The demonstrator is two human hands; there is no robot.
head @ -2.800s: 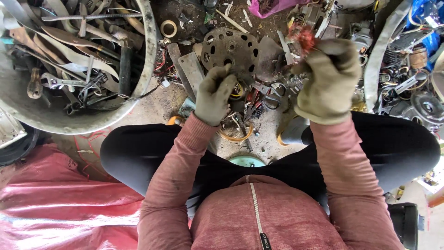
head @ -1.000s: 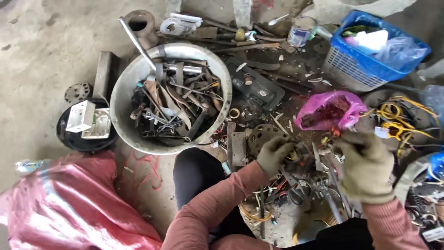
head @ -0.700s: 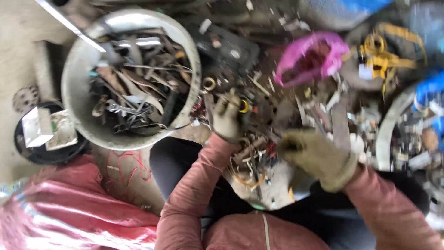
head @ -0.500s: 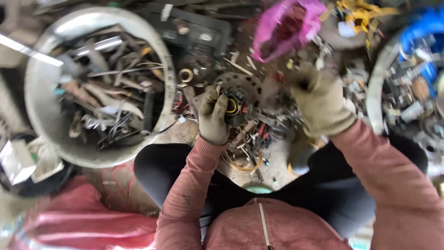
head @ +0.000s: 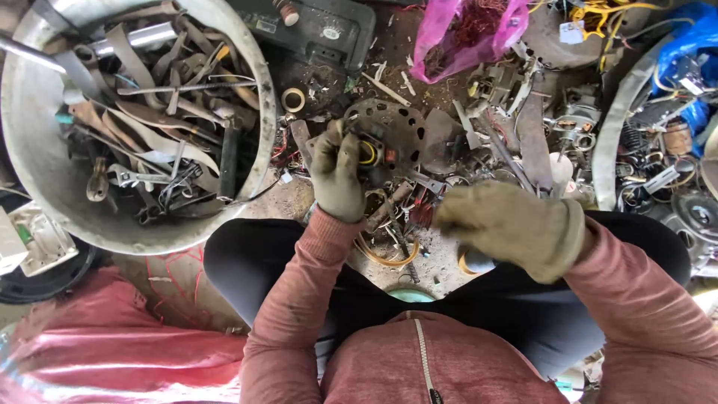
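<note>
Gripping a small black part with a yellow ring (head: 368, 152), left hand (head: 336, 173); right hand (head: 516, 228) curled loosely nearby.

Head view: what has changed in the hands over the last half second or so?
The gloved right hand has pulled back from beside the pink plastic bag toward the lap. The gloved left hand stays on the small black part with a yellow ring, over the round perforated metal disc.

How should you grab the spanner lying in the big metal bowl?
Take the spanner by its long flat handle, coming down from above with the fingers across its narrow width. It lies flat on top of the scrap in the metal bowl, and its handle looks mostly uncovered, while its head seems tucked among other pieces.
</note>
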